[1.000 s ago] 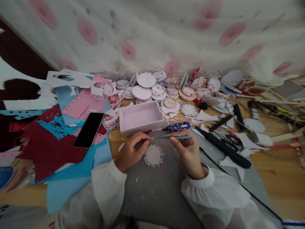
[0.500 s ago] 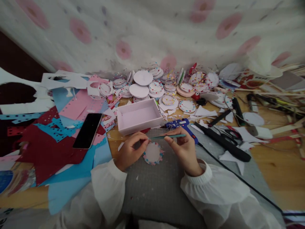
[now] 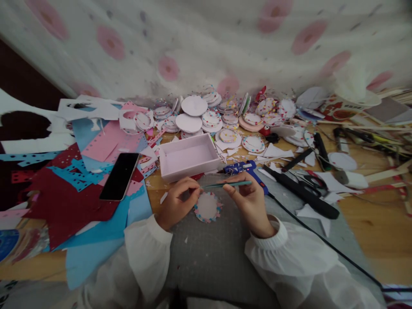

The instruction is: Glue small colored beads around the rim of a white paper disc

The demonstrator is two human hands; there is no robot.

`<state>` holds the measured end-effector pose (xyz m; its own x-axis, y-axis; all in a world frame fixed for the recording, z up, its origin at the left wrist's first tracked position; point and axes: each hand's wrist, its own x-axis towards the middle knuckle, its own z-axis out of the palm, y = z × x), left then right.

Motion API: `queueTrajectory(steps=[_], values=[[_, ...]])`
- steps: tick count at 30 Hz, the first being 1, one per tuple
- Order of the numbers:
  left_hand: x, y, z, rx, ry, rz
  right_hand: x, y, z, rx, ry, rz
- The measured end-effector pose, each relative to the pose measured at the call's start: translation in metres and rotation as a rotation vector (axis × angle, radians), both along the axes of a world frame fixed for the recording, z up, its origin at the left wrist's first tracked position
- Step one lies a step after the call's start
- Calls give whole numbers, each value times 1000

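My right hand (image 3: 247, 199) grips a pair of teal tweezers (image 3: 240, 184), their tips pointing left. At those tips, the thumb and forefinger of my left hand (image 3: 180, 199) are pinched together; whatever they hold is too small to make out. Just below the tweezers, a white paper disc (image 3: 207, 207) edged with small blue, pink and red bits lies on the grey cutting mat (image 3: 212, 257). Behind my hands stands a pale, open box (image 3: 189, 156). A blue glue gun (image 3: 240, 167) lies beyond my right hand, its black cord trailing right.
Many decorated discs (image 3: 211, 118) are heaped along the patterned curtain. To the left, a phone (image 3: 119, 177) rests on coloured paper sheets (image 3: 74, 197). On the right lie a long black tool (image 3: 309, 195), scissors (image 3: 310, 182), paper scraps and wooden strips.
The view has shifted very slightly. Both hands and the tweezers hold nearly the same position, and the edged disc stays in place.
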<state>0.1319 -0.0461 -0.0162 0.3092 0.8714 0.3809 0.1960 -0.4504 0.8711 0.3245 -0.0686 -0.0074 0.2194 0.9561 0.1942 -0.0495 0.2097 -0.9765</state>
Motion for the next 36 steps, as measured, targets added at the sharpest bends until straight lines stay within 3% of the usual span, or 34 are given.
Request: queueTrajectory(steps=[25, 36], values=[[-2, 0, -1, 33, 21, -33, 0, 0, 3, -1, -16, 22], [0, -1, 0, -27, 35, -2, 1, -2, 5, 9, -24, -32]])
